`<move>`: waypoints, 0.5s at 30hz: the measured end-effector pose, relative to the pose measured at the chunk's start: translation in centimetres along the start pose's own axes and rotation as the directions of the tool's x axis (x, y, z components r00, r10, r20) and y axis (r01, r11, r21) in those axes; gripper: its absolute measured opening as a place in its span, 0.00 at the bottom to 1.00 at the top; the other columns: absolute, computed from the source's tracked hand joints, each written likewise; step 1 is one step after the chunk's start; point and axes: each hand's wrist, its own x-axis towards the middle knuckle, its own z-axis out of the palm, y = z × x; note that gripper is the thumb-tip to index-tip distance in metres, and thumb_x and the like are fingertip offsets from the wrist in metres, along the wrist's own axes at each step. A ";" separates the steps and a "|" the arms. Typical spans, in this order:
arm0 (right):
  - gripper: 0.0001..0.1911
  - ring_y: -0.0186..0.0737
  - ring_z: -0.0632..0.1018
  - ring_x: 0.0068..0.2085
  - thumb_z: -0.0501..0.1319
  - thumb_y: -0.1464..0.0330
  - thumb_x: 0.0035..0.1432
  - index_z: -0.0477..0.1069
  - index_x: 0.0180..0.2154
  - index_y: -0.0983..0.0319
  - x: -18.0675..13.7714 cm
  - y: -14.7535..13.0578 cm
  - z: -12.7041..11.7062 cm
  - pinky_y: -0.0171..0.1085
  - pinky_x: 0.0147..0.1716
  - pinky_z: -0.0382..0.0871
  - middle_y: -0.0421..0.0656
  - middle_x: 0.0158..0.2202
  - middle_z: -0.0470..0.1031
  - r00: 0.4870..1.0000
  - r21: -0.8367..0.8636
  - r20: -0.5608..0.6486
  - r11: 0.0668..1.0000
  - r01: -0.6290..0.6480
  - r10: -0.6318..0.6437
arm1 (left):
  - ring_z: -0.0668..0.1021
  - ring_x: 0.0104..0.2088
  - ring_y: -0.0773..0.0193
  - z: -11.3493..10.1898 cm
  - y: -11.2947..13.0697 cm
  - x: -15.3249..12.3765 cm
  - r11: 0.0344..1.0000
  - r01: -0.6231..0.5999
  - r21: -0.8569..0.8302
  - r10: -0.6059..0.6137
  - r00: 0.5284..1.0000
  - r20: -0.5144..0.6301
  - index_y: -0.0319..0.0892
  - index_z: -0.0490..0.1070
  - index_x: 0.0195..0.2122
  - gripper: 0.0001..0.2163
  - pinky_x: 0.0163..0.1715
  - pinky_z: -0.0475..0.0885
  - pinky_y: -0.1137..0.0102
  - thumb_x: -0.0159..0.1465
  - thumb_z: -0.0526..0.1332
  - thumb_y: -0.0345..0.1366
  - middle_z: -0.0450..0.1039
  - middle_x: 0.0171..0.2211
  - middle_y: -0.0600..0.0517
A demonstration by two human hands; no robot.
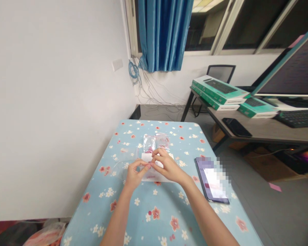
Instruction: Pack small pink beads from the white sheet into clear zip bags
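My left hand (135, 173) and my right hand (166, 165) meet fingertip to fingertip above a white sheet (157, 177) on the table. Both are closed in a pinch. Whatever lies between the fingertips is too small to name. Small dark pink pieces show on the sheet, partly hidden by my fingers. Just beyond the sheet lie two clear plastic bags: the left bag (149, 140) has small pink-red pieces at its near end, and the right bag (162, 140) lies beside it. Faint clear material (122, 165), perhaps film or thread, is left of my left hand.
A flowered blue cloth (133, 218) covers the table. A phone (213, 181) with its screen lit lies at the right edge. A white wall (53, 102) runs along the left. At the right stands a desk with green keyboard boxes (218, 90), a dark phone (236, 127) and a monitor (292, 68).
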 end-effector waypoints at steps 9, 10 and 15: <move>0.12 0.46 0.65 0.45 0.56 0.61 0.62 0.72 0.30 0.60 0.3 1.4 -0.3 0.45 0.45 0.62 0.46 0.40 0.67 0.998 -0.167 -0.057 0.985 -0.029 0.020 | 0.78 0.38 0.59 -0.4 0.3 0.1 0.997 0.070 0.019 -0.072 0.981 0.180 0.43 0.79 0.35 0.15 0.42 0.69 0.67 0.63 0.55 0.44 0.79 0.35 0.49; 0.13 0.46 0.65 0.46 0.57 0.61 0.61 0.72 0.29 0.61 0.4 1.6 -0.3 0.45 0.46 0.62 0.46 0.40 0.67 0.998 -0.176 -0.060 0.984 -0.021 0.011 | 0.78 0.38 0.58 -0.5 0.3 0.2 0.997 0.071 0.026 -0.074 0.978 0.193 0.43 0.79 0.34 0.15 0.43 0.70 0.67 0.64 0.55 0.44 0.79 0.35 0.49; 0.12 0.45 0.64 0.47 0.59 0.61 0.59 0.72 0.29 0.61 0.8 2.5 -0.5 0.45 0.48 0.61 0.46 0.40 0.67 0.996 -0.174 -0.091 0.985 -0.003 -0.013 | 0.78 0.42 0.57 -0.8 -0.1 0.5 0.996 0.083 0.046 -0.090 0.977 0.193 0.43 0.77 0.41 0.16 0.46 0.69 0.65 0.64 0.54 0.46 0.79 0.40 0.49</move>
